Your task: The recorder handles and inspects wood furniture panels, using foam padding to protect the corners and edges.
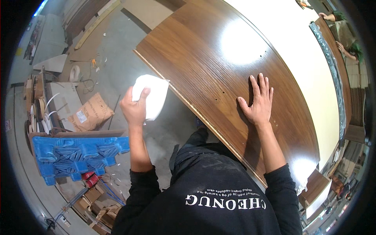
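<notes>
A long dark brown wood-veneer panel (203, 58) with a glossy face lies flat in front of me, running from upper left to lower right. My right hand (258, 102) rests flat on it, fingers spread and palm down, near several small drilled holes. My left hand (134, 107) is raised just off the panel's left edge and grips a white cloth (153, 96) that hangs beside the edge, apart from the wood.
A white board (297, 43) lies beyond the brown panel. Another person's hands (333, 17) work at the far right by a foil-wrapped strip. On the concrete floor to my left are a blue plastic pallet (76, 154), a cardboard box (90, 113), cables and edge-banding rolls.
</notes>
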Tool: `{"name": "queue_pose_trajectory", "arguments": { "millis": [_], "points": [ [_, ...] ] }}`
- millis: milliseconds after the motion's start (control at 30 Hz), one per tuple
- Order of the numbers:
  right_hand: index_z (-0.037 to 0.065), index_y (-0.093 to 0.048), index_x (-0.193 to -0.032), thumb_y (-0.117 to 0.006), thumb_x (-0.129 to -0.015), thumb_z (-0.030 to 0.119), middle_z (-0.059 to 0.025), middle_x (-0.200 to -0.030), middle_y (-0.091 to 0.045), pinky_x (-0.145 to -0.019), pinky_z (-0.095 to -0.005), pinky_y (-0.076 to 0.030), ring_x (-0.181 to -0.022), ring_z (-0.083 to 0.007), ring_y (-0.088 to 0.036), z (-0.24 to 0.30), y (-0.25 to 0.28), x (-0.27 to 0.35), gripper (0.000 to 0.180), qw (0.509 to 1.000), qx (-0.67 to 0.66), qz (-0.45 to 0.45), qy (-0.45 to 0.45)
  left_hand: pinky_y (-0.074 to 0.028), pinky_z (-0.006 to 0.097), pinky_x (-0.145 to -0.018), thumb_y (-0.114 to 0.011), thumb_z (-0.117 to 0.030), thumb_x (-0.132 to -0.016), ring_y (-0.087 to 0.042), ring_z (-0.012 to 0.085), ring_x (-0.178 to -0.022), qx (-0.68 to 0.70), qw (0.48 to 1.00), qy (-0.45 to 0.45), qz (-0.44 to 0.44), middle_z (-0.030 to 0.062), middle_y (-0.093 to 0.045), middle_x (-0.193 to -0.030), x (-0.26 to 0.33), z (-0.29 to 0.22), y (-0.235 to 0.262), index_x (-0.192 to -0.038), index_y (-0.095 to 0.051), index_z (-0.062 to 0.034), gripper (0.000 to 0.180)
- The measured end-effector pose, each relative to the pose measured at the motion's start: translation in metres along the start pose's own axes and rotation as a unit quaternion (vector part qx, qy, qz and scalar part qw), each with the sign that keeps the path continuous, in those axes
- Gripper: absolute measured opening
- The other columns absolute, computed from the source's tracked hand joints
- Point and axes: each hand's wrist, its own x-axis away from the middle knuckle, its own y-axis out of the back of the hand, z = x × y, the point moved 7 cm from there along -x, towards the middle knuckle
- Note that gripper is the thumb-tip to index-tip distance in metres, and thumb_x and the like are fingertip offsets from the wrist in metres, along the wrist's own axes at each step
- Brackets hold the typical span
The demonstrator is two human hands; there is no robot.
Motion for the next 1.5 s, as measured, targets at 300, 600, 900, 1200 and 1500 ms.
{"name": "queue_pose_trajectory", "arguments": {
  "millis": [300, 600, 900, 1200, 1500],
  "points": [
    [0.019, -0.035, -0.138, -0.062, -0.073, 0.045, -0.0125, -0.148, -0.022, -0.110, -0.0518, -0.014, -0.138, -0.0316, -0.017, 0.002, 0.006, -0.002, 0.075, 1.000, -0.018, -0.002, -0.002, -0.044, 0.028, -0.053, -0.073, -0.023, -0.077, -0.056, 0.0123, -0.054, -0.023, 0.999, -0.027, -0.013, 0.0100, -0.062, -0.061, -0.024, -0.004, 0.004, -0.077, -0.063, 0.0013, 0.027],
    [0.017, -0.035, -0.138, -0.061, -0.073, 0.045, -0.0126, -0.148, -0.022, -0.110, -0.0524, -0.014, -0.137, -0.0325, -0.017, 0.002, 0.000, 0.001, 0.075, 1.000, -0.018, -0.003, 0.003, -0.044, 0.030, -0.052, -0.073, -0.026, -0.076, -0.055, 0.0154, -0.052, -0.021, 0.999, -0.033, -0.039, 0.0134, -0.060, -0.059, -0.048, 0.012, 0.006, -0.075, -0.062, 0.0014, 0.030],
    [0.016, -0.036, -0.137, -0.061, -0.073, 0.045, -0.0138, -0.147, -0.022, -0.109, -0.0532, -0.015, -0.136, -0.0342, -0.018, 0.002, 0.003, 0.001, 0.074, 1.000, -0.015, -0.003, 0.005, -0.046, 0.028, -0.056, -0.070, -0.029, -0.080, -0.057, 0.0115, -0.059, -0.093, 0.996, -0.012, 0.009, 0.0084, -0.063, -0.063, -0.067, 0.019, 0.007, -0.081, -0.064, 0.0013, 0.031],
    [0.016, -0.037, -0.136, -0.062, -0.073, 0.045, -0.0137, -0.147, -0.023, -0.109, -0.0531, -0.015, -0.136, -0.0341, -0.018, 0.002, 0.005, 0.001, 0.074, 1.000, -0.022, -0.005, 0.003, -0.046, 0.031, -0.056, -0.069, -0.030, -0.078, -0.060, 0.0191, -0.056, -0.021, 0.999, -0.008, -0.031, 0.0145, -0.062, -0.063, -0.076, 0.024, 0.011, -0.083, -0.064, 0.0014, 0.032],
    [0.016, -0.037, -0.136, -0.061, -0.074, 0.046, -0.0139, -0.147, -0.023, -0.109, -0.0533, -0.015, -0.136, -0.0341, -0.019, 0.003, 0.004, 0.001, 0.074, 1.000, -0.029, -0.004, -0.001, -0.047, 0.033, -0.057, -0.069, -0.032, -0.079, -0.062, 0.0239, -0.058, -0.038, 0.999, -0.018, -0.031, 0.0157, -0.063, -0.066, -0.095, 0.032, 0.011, -0.084, -0.065, 0.0004, 0.033]
  ]
}}
